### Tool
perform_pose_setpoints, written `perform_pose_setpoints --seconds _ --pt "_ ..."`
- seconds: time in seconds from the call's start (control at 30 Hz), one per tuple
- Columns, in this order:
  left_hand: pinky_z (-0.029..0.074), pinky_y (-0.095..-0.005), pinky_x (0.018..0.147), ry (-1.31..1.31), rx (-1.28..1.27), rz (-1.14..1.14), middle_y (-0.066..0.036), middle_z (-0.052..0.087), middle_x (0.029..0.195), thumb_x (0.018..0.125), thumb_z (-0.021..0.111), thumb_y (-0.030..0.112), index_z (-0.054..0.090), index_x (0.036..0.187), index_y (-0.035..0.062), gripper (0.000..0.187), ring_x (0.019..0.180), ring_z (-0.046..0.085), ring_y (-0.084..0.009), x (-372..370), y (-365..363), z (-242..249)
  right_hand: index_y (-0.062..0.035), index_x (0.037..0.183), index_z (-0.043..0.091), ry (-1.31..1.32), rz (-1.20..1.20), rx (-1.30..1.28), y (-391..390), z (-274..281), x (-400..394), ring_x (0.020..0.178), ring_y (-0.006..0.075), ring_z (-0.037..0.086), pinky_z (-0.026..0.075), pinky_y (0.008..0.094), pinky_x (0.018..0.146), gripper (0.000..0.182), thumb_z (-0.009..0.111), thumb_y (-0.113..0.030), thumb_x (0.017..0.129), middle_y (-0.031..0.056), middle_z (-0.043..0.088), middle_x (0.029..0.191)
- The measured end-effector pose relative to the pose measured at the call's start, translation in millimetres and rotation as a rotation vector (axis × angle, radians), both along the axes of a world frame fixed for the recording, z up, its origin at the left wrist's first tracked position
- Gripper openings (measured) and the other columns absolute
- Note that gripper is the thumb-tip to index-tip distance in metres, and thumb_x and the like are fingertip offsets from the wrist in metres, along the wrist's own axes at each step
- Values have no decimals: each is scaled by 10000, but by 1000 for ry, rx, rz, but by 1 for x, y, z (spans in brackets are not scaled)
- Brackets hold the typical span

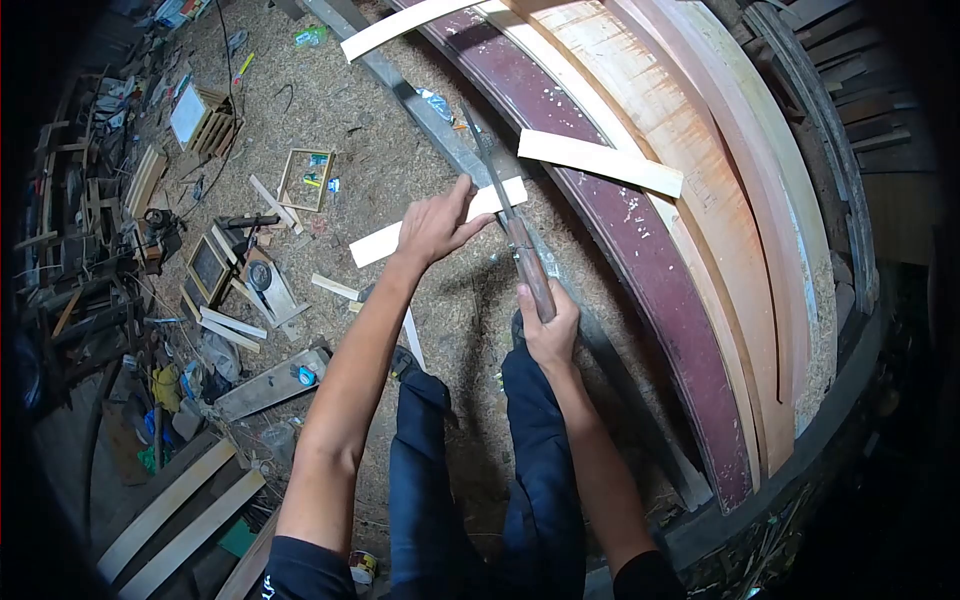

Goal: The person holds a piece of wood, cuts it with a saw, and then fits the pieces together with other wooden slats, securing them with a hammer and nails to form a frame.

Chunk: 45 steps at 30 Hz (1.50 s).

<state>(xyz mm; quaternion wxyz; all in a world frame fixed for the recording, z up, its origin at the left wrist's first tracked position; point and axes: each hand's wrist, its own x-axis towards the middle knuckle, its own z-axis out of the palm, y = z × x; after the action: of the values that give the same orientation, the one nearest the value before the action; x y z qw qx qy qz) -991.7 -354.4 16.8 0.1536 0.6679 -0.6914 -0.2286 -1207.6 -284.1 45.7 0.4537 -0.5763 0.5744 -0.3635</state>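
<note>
A pale wooden slat [375, 245] lies across a long grey beam [435, 125]. My left hand [432, 225] presses on the slat, its fingers wrapped over it beside the beam. In my right hand [550, 325] is the wooden handle of a saw [535, 270], with the fingers closed round it. The thin dark blade runs up and away from the handle and crosses the slat near its right end, to the right of my left hand.
Curved planks and a maroon board [640, 270] fill the right side, with another pale slat [600, 160] across them. Wooden frames [305, 180], offcuts and a grey plank [270, 390] with a blue round item lie left on sawdust-covered ground.
</note>
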Motion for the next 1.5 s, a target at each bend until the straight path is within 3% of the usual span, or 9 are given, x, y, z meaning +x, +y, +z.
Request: perform_pose_setpoints --seconds 0.1,0.53,0.63,0.7,0.8,0.9,0.93,1.27,1.5 --pt "451 -469 553 19 58 -26 -139 632 718 864 577 543 430 1062 94 512 674 616 -395 3 -4 3 -17 696 488 23 -7 27 -3 -7 0 480 157 388 342 351 470 350 685 -245 873 105 412 527" --pt "448 -444 532 -2 48 -37 -93 610 682 866 581 532 458 1008 115 458 622 609 -346 2 -9 1 0 771 537 -31 -121 36 0 -16 4 541 150 402 371 335 517 337 689 -281 877 86 467 592" --pt "449 -440 529 -1 47 -44 -89 608 681 864 584 530 460 1006 117 454 619 607 -342 3 -10 1 -2 781 546 36 -99 28 -1 -11 7 535 173 464 386 349 525 307 686 -258 876 108 495 600" --pt "449 -439 526 -4 59 -47 -87 608 683 863 586 526 462 1004 117 451 618 606 -339 4 -9 1 -7 792 560 146 -30 0 -1 -5 11 534 266 549 402 376 525 272 688 -235 867 158 528 616" --pt "448 -441 522 9 -5 -56 -87 614 691 859 591 519 471 999 121 438 622 609 -338 2 -11 1 -9 806 576 201 6 -64 0 -7 12 531 342 526 416 383 536 240 677 -218 869 177 500 601" --pt "448 -442 519 24 9 -63 -88 618 690 853 597 519 481 999 128 432 620 610 -340 5 -12 -1 -9 803 574 164 7 -3 1 -5 14 562 364 546 421 386 539 228 674 -203 870 186 525 620" --pt "446 -443 519 22 22 -62 -89 618 685 851 598 522 485 1001 131 433 615 608 -342 5 -12 -2 -27 790 580 178 -5 -93 0 -8 16 464 343 542 385 396 462 228 685 -214 866 166 517 558" --pt "416 -446 522 24 98 -52 -110 584 618 818 620 569 461 988 107 517 577 591 -351 1 -11 2 -12 791 573 -16 -101 43 18 2 15 449 227 493 383 345 472 222 660 -192 890 138 505 565" --pt "443 -450 522 3 6 -82 -105 632 688 851 585 552 469 1010 115 480 629 623 -360 -7 4 -1 -18 768 553 67 -66 -6 25 2 2 444 214 480 381 351 476 250 667 -207 885 124 480 546"
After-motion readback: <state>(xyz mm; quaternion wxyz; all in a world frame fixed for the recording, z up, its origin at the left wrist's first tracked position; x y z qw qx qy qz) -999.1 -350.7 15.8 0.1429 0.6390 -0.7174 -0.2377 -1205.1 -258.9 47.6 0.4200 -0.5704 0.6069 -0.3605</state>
